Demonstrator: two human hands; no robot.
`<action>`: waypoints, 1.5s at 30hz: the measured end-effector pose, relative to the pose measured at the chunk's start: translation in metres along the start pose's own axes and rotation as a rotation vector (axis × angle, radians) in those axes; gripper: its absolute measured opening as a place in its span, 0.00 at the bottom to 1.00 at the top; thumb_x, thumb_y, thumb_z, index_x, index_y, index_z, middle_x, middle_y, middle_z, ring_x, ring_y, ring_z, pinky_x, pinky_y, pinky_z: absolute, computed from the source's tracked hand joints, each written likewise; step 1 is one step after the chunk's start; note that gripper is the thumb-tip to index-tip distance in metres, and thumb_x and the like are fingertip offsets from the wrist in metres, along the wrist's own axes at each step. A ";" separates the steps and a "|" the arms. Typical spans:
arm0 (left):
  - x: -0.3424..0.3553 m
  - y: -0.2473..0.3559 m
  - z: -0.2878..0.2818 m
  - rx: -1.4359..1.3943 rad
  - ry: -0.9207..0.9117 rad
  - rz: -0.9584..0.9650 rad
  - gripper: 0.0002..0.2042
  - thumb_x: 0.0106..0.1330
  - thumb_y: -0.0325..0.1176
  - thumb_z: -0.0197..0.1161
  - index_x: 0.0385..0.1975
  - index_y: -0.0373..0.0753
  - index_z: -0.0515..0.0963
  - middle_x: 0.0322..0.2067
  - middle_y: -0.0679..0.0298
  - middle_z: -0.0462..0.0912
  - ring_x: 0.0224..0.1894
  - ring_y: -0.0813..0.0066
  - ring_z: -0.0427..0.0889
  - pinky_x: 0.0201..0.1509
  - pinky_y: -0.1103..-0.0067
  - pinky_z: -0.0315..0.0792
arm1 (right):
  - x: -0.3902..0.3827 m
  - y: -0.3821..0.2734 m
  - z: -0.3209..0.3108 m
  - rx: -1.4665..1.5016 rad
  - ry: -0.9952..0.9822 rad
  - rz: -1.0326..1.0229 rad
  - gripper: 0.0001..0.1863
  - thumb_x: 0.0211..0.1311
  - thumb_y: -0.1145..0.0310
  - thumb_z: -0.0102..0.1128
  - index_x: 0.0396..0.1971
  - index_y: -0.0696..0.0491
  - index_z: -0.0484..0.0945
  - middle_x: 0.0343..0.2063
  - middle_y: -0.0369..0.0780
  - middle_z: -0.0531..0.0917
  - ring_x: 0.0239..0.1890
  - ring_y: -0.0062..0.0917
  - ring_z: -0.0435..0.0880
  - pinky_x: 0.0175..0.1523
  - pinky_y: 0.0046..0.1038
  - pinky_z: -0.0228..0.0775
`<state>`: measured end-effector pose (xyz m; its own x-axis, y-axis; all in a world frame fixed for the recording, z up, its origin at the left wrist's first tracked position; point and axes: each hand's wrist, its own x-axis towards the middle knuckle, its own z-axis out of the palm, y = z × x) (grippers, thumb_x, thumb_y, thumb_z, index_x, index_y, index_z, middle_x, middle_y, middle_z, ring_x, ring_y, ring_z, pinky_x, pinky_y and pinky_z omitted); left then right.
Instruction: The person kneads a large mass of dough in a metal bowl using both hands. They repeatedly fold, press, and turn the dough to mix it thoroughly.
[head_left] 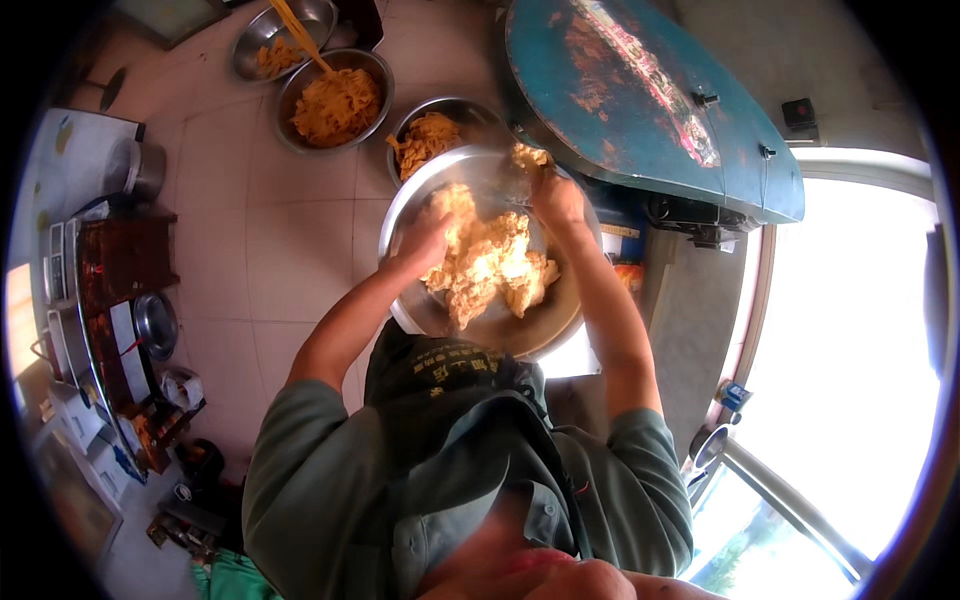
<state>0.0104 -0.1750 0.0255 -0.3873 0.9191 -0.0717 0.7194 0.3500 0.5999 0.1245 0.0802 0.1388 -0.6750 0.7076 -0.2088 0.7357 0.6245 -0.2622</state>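
A large steel bowl [400, 300] holds pale, crumbly lumps of dough [495, 265]. On the bowl's left side, my left hand [428, 240] is closed on a lump of this dough, its fingertips partly hidden in it. My right hand [557, 198] reaches over the right side near the far rim, closed round a clump of dough [530, 157] that sticks up past the fingers. A dark apron [430, 365] shows just below the bowl.
Behind stand bowls of orange strips [333, 108], [428, 145] and a smaller steel bowl [250, 60], two with sticks. A blue metal machine [640, 110] is at the upper right. A cluttered wooden shelf [130, 260] lines the left. A bright glass opening [840, 370] is at right.
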 end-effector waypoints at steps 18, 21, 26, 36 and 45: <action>-0.027 -0.013 0.013 -0.107 -0.007 0.056 0.15 0.53 0.23 0.64 0.41 0.41 0.75 0.42 0.55 0.75 0.49 0.51 0.77 0.46 0.61 0.74 | -0.005 -0.019 0.011 0.027 0.087 -0.025 0.21 0.72 0.52 0.47 0.35 0.55 0.79 0.29 0.59 0.83 0.32 0.57 0.83 0.40 0.54 0.77; -0.033 -0.014 0.012 -0.036 -0.008 0.070 0.09 0.57 0.23 0.60 0.38 0.39 0.76 0.39 0.53 0.78 0.43 0.49 0.80 0.43 0.59 0.75 | -0.018 -0.003 0.019 0.064 0.112 -0.074 0.22 0.73 0.51 0.47 0.34 0.55 0.80 0.28 0.58 0.84 0.32 0.57 0.84 0.40 0.53 0.77; -0.022 -0.004 0.006 -0.018 -0.168 0.038 0.05 0.61 0.25 0.56 0.29 0.33 0.79 0.32 0.46 0.83 0.36 0.47 0.84 0.39 0.58 0.76 | -0.006 -0.001 0.010 0.021 0.091 -0.042 0.22 0.72 0.51 0.49 0.33 0.55 0.80 0.27 0.59 0.84 0.31 0.56 0.84 0.38 0.53 0.78; -0.025 0.011 -0.019 -0.064 -0.582 -0.090 0.13 0.56 0.25 0.59 0.42 0.31 0.73 0.33 0.42 0.82 0.37 0.42 0.84 0.38 0.55 0.76 | 0.006 -0.002 0.020 0.014 0.106 -0.002 0.21 0.72 0.52 0.50 0.40 0.57 0.80 0.29 0.59 0.84 0.34 0.56 0.84 0.41 0.52 0.78; -0.037 0.006 -0.020 -1.062 -0.481 -0.460 0.20 0.57 0.20 0.58 0.52 0.30 0.73 0.36 0.63 0.77 0.36 0.79 0.75 0.38 0.81 0.69 | 0.006 -0.017 0.020 0.029 0.120 -0.049 0.20 0.72 0.54 0.48 0.38 0.57 0.78 0.28 0.58 0.84 0.34 0.56 0.84 0.40 0.52 0.77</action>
<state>0.0176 -0.2104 0.0476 -0.0689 0.8019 -0.5934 -0.3328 0.5423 0.7715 0.1070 0.0672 0.1237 -0.6973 0.7122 -0.0815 0.6991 0.6505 -0.2969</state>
